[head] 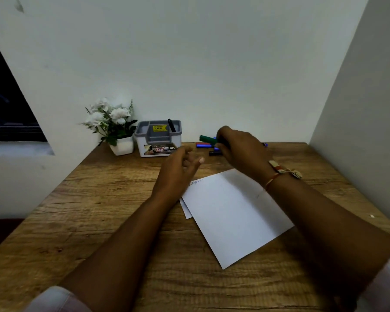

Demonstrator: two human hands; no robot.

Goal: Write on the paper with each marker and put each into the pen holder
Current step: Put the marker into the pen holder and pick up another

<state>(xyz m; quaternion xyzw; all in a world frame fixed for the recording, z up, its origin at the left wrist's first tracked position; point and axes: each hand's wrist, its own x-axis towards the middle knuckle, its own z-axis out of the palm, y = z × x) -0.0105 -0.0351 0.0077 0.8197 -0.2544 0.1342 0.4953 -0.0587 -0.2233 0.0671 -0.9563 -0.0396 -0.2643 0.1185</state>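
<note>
Sleeves, pale, at the bottom corners; bare forearms reaching forward over wooden table point(77, 221). Between them, white paper point(234, 212) lying slanted, a short scribbled line near its far left corner, edge of second sheet point(186, 210) showing from under its left side. Above that corner, left hand point(178, 167) hovering, fingers loosely spread and slightly bent, holding nothing. Farther back and to the right, right hand point(241, 149), woven wristband point(282, 171) at the wrist, fingers curled round green marker point(206, 138); green end jutting left out of the fist, raised off the table, the rest hidden in the palm. Just below and behind the fist, lying on the table, red-and-blue markers point(203, 144) and, nearer, dark marker point(213, 153). Left of these, by the wall, grey-and-white pen holder point(158, 138) with one black marker point(171, 125) standing tilted at its right side. Beside it, white pot of white flowers point(113, 124).
</note>
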